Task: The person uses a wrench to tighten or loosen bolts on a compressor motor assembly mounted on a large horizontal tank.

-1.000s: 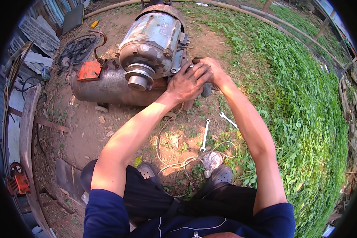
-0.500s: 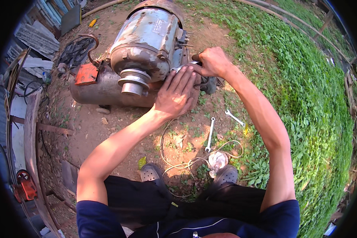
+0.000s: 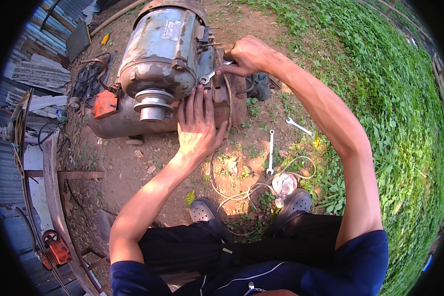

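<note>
A worn blue-grey electric motor with a stepped metal pulley sits on a rusty cylindrical tank. My right hand is closed round the handle of a combination wrench. The wrench's head rests at the motor's foot, apparently around a bolt there. Just below that head, my left hand lies flat with fingers stretched out over the mounting base and tank. It holds nothing. Its fingertips are close to the wrench head.
Two more wrenches, one upright and one slanted, lie on the dirt. A pale cord coils near a crumpled clear plastic bag by my shoes. An orange box is fixed on the tank. Boards and corrugated sheets stand left.
My right hand has swung the wrench handle up and away. My left hand has moved from beside the right hand to flat below the wrench head. The whole view has shifted a little.
</note>
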The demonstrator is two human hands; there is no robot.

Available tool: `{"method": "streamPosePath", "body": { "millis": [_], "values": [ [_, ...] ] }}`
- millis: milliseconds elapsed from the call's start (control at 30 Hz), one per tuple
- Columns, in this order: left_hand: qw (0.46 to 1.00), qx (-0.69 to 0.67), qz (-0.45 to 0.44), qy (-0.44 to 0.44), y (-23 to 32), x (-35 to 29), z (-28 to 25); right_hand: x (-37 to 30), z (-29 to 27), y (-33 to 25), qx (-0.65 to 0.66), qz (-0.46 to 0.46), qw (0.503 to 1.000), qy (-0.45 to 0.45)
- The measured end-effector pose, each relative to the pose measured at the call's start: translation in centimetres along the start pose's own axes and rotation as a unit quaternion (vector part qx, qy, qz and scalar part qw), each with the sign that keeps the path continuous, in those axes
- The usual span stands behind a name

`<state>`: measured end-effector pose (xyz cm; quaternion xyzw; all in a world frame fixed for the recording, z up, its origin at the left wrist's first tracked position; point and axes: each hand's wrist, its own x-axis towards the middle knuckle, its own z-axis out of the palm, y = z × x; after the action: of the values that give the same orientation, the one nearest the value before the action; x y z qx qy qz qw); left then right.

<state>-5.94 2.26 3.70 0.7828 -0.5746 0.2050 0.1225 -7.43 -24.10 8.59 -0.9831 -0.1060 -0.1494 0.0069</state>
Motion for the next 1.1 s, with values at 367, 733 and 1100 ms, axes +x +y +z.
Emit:
{"method": "streamPosePath", "body": {
  "millis": [367, 733, 1100],
  "values": [
    [1.000, 0.010, 0.004, 0.020, 0.2, 0.0, 0.5, -1.3, -0.1, -1.9, 0.029, 0.080, 0.996, -0.006],
    [0.975, -0.069, 0.141, 0.155, 0.9, 8.1, 2.3, -2.5, 1.4, -1.0, 0.030, 0.101, 0.994, 0.024],
    [0.939, -0.088, 0.262, 0.202, -0.8, 8.1, 4.2, -2.4, 1.1, -1.7, 0.020, 0.168, 0.985, -0.021]
  ]
}}
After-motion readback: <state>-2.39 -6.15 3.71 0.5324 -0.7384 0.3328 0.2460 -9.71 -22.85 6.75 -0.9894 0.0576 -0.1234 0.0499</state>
